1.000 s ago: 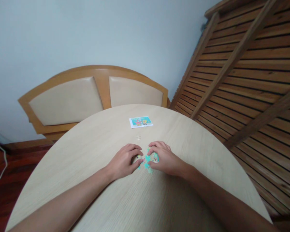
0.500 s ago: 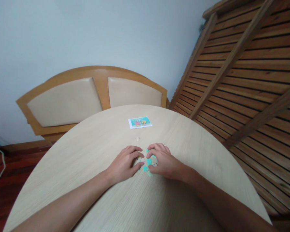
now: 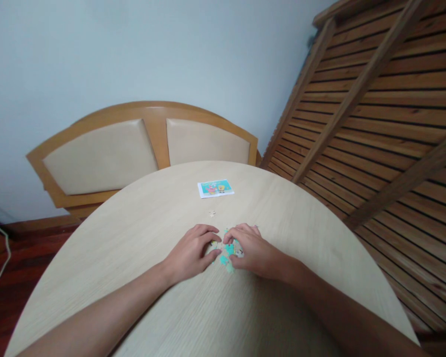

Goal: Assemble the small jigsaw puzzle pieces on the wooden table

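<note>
Small jigsaw puzzle pieces (image 3: 229, 249), mostly turquoise with some pale and yellow parts, lie in a loose cluster on the table between my hands. My left hand (image 3: 196, 252) rests at the cluster's left side, its thumb and fingers curved and apart around a few pale pieces. On the right, my right hand (image 3: 250, 249) arches over several pieces, thumb and index finger apart. A tiny light-and-dark spot shows by its far fingers, too small to make out. Some pieces are partly hidden under the right palm. One pale puzzle piece (image 3: 212, 213) lies alone beyond the hands.
A picture card (image 3: 215, 188) with a pink and a yellow cartoon figure on turquoise lies farther back on the round wooden table (image 3: 163, 307). Behind the table stands a padded wooden headboard (image 3: 158, 134). Slatted wooden panels (image 3: 357, 129) lean at the right.
My right hand has shifted slightly, its index finger drawing back toward the thumb. A pinkish piece seen between the hands no longer shows there. The left hand stays in place.
</note>
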Demonstrator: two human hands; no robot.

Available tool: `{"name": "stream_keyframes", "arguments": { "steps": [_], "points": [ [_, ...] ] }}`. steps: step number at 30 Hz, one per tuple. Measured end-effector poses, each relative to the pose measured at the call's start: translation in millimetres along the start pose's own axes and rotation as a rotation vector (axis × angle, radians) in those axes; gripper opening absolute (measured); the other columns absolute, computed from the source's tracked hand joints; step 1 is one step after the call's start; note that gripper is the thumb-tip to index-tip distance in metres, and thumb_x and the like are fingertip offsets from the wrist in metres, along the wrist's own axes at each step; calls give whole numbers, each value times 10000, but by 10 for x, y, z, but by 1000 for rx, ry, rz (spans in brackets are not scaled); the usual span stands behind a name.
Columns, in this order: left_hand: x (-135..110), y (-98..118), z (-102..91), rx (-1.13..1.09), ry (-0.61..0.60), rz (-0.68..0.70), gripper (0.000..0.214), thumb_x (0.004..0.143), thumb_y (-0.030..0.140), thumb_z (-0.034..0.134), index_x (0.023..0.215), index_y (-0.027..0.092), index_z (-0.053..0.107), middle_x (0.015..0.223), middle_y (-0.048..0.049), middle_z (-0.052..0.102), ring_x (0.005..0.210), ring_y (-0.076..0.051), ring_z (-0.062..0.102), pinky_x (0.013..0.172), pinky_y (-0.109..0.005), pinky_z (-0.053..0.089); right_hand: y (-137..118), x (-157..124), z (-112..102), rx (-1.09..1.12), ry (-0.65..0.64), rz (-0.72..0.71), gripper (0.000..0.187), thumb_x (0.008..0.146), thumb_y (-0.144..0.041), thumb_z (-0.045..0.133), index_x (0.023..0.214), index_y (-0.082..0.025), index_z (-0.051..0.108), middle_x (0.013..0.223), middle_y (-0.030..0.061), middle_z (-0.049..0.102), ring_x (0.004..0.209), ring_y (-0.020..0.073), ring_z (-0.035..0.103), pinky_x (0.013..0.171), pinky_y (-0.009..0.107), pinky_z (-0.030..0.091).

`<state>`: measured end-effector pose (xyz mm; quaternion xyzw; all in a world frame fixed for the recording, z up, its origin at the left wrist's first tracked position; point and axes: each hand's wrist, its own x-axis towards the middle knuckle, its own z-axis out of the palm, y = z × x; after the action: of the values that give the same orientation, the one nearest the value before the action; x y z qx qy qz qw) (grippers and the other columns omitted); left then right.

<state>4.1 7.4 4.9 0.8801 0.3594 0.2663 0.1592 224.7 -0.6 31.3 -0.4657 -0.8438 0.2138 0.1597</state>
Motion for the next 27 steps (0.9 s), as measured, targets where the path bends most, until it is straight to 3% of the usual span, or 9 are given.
{"name": "stream_keyframes", "arguments": {
  "steps": [8, 13, 19, 22, 27],
  "points": [
    [-13, 2, -11, -18, -8, 12, 210, 913, 264, 646, 1118, 236, 684, 1212, -86, 645, 1137, -252, 585, 1004, -425, 458, 28, 59, 86, 264, 44, -173, 226, 789, -67, 654, 985, -180, 653, 959, 36, 695, 873, 174, 630, 809, 295, 477],
    [18, 48, -17, -121, 16, 26, 133, 937, 258, 615, 1042, 229, 690, 1129, -65, 684, 1080, -224, 606, 978, -390, 463, -1, 96, 151, 470, 153, -120, 147, 823, -108, 647, 942, -190, 677, 908, 17, 704, 805, 144, 639, 755, 270, 507],
    [50, 54, -6, -232, 86, -75, 143, 957, 299, 583, 897, 201, 668, 998, -68, 715, 975, -216, 626, 915, -374, 478, 5, 141, 214, 718, 240, 12, 179, 846, -247, 652, 1013, -187, 630, 896, 29, 684, 834, 159, 660, 746, 290, 558],
    [46, 56, -2, -236, 96, -143, 168, 944, 317, 584, 856, 195, 661, 932, -67, 704, 929, -221, 622, 868, -368, 486, 3, 140, 228, 687, 299, 31, 184, 861, -241, 626, 1037, -188, 619, 885, 28, 682, 811, 155, 662, 747, 296, 564],
    [29, 114, 16, -295, 79, -195, 176, 921, 312, 593, 814, 195, 668, 887, -61, 704, 915, -218, 629, 842, -345, 485, -36, 92, 175, 402, 337, -119, 128, 896, -201, 597, 1011, -209, 652, 928, 29, 703, 844, 158, 664, 825, 307, 545]
  ]
}}
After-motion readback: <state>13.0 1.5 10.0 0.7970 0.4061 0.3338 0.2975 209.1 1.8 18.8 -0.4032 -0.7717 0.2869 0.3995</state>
